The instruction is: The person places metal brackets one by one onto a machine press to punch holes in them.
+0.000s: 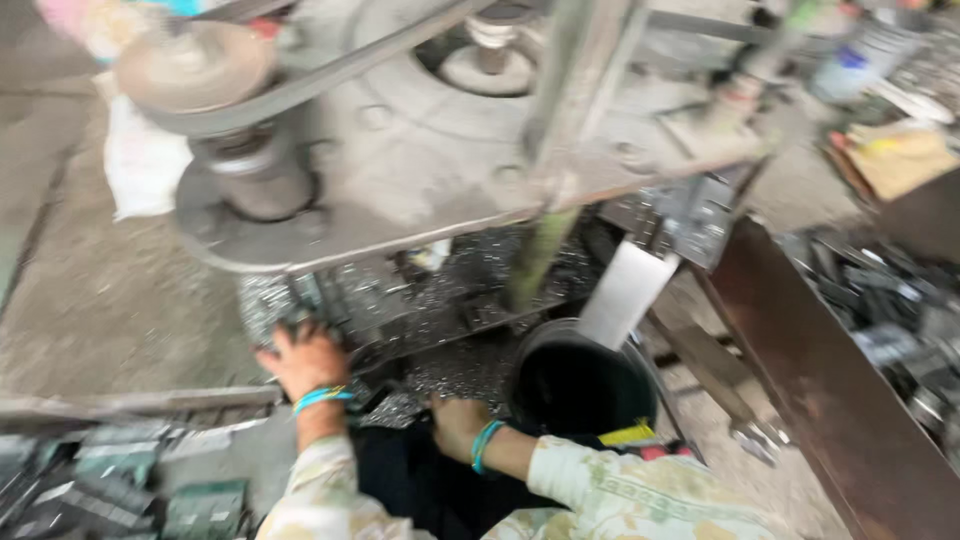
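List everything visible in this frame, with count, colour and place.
press machine: one, grey, top centre
pulley: one, grey-brown, top left, belt around it
metal pieces: many, silvery, under the machine
bucket: one, black, centre, beside the right hand
chute: one, pale, slanting into the bucket
bin: one, rusty brown, right
stacked parts: several, grey-green, bottom left
white sack: one, left of the machine
left hand: blue wristband, on the metal pieces; fingers blurred
right hand: blue wristband, low beside the bucket; fingers hidden
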